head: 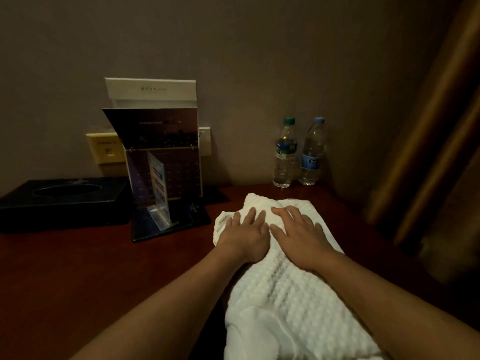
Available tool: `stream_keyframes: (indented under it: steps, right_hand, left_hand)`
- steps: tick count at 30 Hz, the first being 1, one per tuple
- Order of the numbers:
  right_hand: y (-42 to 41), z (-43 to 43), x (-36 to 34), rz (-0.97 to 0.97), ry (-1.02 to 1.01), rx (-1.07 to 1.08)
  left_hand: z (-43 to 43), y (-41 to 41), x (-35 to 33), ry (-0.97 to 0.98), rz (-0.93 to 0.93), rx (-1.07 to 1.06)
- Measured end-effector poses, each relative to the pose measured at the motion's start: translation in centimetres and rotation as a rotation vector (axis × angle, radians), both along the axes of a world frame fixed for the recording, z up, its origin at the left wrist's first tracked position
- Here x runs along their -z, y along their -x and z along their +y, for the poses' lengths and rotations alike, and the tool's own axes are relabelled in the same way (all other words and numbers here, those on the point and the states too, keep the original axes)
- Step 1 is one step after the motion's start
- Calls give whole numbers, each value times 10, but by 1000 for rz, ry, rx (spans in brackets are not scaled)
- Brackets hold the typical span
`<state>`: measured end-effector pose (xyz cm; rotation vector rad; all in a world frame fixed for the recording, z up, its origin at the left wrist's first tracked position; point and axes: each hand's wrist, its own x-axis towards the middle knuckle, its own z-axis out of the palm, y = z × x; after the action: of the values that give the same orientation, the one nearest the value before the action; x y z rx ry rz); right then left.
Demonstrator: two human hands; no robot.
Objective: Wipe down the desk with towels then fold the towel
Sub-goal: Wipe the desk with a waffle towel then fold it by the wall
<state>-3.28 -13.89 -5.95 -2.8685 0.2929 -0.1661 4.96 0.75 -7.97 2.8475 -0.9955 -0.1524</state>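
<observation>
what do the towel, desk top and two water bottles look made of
Towel: white cloth, probably cotton, matte; raised waffle bumps show across it. Desk: reddish-brown wood or veneer, smooth with a faint sheen; the dim light leaves it open. Green-capped bottle and blue-capped bottle: clear glossy plastic; you see through them.

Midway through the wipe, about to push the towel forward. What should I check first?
1. Left hand flat on the towel: ok.
2. Right hand flat on the towel: ok.
3. Towel lying on the desk: ok at the far end; the near end runs out of view, cannot tell.
4. Green-capped bottle and blue-capped bottle upright, apart from the towel: ok, but they stand just beyond it.
5. Sign stand clear of the towel's left edge: ok.
6. Desk surface clean: cannot tell, too dim.
</observation>
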Motion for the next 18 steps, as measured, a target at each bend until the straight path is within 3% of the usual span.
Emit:
stream_keyframes:
  steps: [8, 18]
  right_hand:
    - [-63, 5, -3, 10, -11, -33]
    - [-112, 0, -3, 5, -72, -125]
  left_hand:
    - [2, -43, -20, 42, 57, -187]
    - [-5, -84, -22, -60, 73, -314]
